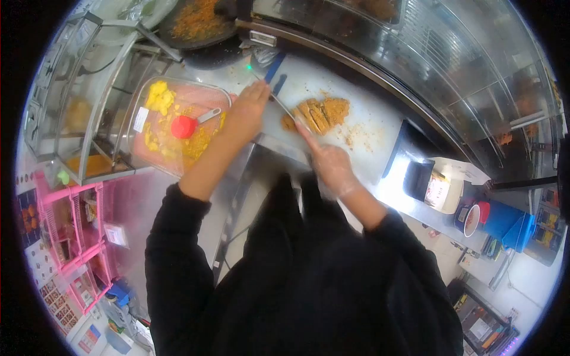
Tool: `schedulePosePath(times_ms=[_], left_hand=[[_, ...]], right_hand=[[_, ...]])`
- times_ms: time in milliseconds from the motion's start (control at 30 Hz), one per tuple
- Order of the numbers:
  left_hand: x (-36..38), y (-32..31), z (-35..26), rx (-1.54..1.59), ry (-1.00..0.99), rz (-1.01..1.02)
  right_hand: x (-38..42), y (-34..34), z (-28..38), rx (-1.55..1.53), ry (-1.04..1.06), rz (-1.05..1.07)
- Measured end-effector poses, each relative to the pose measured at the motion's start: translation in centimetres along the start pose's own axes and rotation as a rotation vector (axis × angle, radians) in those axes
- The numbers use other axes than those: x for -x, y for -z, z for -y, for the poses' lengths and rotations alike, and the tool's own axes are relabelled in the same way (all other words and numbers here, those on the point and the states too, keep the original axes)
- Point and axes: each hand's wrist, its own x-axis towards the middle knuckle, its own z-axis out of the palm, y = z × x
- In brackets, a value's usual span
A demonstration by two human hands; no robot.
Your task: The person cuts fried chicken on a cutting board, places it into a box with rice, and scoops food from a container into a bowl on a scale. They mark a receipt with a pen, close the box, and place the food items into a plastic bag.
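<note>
A breaded cutlet, sliced into strips, lies on a white cutting board with crumbs scattered around it. My left hand, bare, is closed on a knife whose thin blade reaches the cutlet's left end. My right hand wears a clear glove. Its fingertips press on the cutlet's near edge next to the blade. A blue object lies at the board's far edge.
A clear tub of yellow food with a red scoop sits left of the board. A dark pan of orange food is beyond it. A curved glass display case runs along the right. Pink baskets stand at lower left.
</note>
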Motion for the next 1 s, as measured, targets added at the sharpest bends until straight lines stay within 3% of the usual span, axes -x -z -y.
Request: schedulePosePath(times_ms=[67,100,167,267,367,500,700,800,867,967,1000], left_hand=[[-1.3,0.9,1.4,-0.04,-0.011,-0.02],[-8.1,4.7,5.9,-0.222,-0.103,-0.221],[-9.7,7.1,4.9,-0.218,-0.13,-0.226],[-11.4,8.0,-0.1,-0.118,-0.241,-0.384],[-13.3,3.5,-0.7,-0.098,-0.227,-0.378],[-13.9,-0.2,0.7,-0.153,-0.157,-0.314],[-13.8,3.3,1.0,-0.14,-0.042,-0.301],[-13.5,5.0,-2.6,-0.067,-0.142,-0.472],[-14.1,1.5,-2.0,-0.122,-0.103,-0.414],[-15.1,0.5,-1.3,-0.143,-0.031,-0.349],[-14.6,0.0,-0.8,-0.165,-0.01,-0.344]], right_hand=[[-1.5,0.4,0.0,-0.022,0.063,-0.148],[-8.9,3.2,-0.6,0.016,0.166,-0.438],[-8.2,4.9,-1.9,0.012,0.223,-0.479],[-4.2,8.9,-4.2,0.122,-0.011,-0.321],[-5.3,6.9,-7.6,0.196,-0.04,-0.334],[-8.1,5.7,-8.0,0.206,-0.075,-0.184],[-7.7,8.3,-7.8,0.164,0.051,-0.251],[-6.3,10.8,-9.2,0.242,-0.002,-0.192],[-7.4,9.8,-11.3,0.235,0.01,-0.142],[-10.1,7.5,-12.8,0.251,0.14,-0.297],[-9.8,7.1,-12.2,0.232,0.124,-0.23]])
